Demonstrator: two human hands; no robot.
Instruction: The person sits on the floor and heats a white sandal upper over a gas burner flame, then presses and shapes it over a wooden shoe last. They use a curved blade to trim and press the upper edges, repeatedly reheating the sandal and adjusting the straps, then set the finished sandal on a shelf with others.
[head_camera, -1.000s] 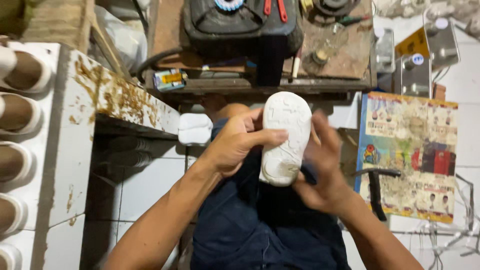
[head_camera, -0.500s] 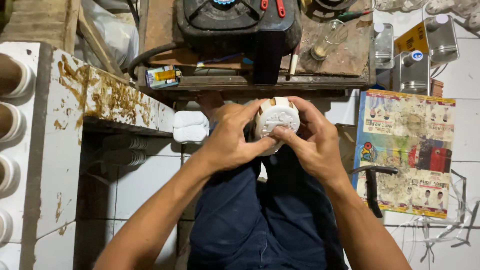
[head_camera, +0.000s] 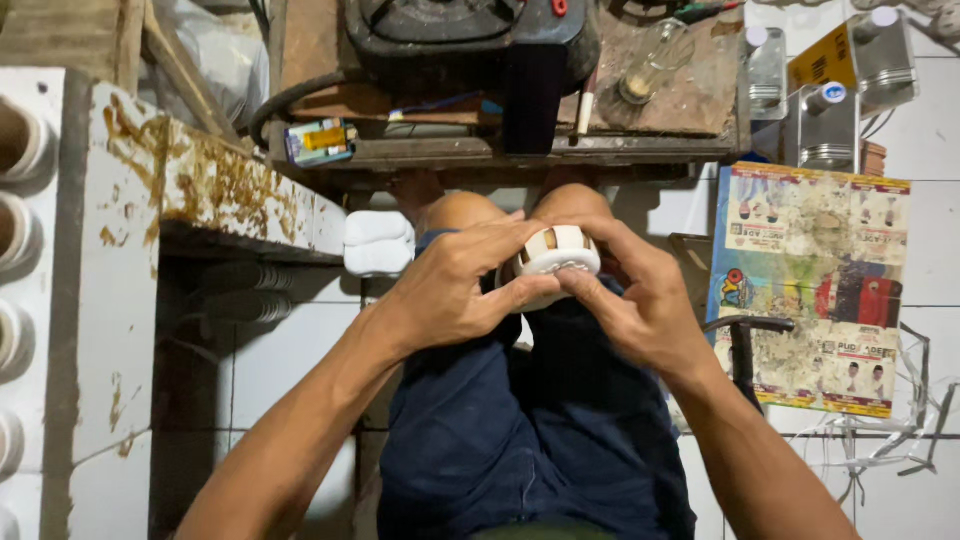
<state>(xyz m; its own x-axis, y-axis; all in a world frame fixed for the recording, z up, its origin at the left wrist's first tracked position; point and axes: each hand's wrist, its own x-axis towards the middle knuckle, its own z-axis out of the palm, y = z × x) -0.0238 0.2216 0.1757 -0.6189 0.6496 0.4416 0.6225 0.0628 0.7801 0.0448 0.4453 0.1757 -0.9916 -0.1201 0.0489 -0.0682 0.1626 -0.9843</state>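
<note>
Since the earlier frames, the white shoe (head_camera: 553, 255) has turned from sole-up and lengthwise to end-on toward the camera, and both hands have closed in around it above the knees. Left hand (head_camera: 455, 285) wraps the shoe from the left side, fingers curled over its top edge and thumb pressed beneath the rim. Right hand (head_camera: 640, 300) grips from the right, fingers curled and pinching the lower rim against the left thumb. Shoe position: held between both hands over the lap, just above the dark blue shorts (head_camera: 520, 430), with its tan inner lining facing up.

Surroundings: a wooden workbench (head_camera: 690, 105) stands ahead of the knees, carrying a dark machine (head_camera: 470, 40) and a glass bottle (head_camera: 655, 65). A white block (head_camera: 378, 243) lies just left of the left hand. A printed, stained board (head_camera: 810, 290) leans at the right. A white rack (head_camera: 60, 300) with glue stains, holding further shoes, stands at the left
</note>
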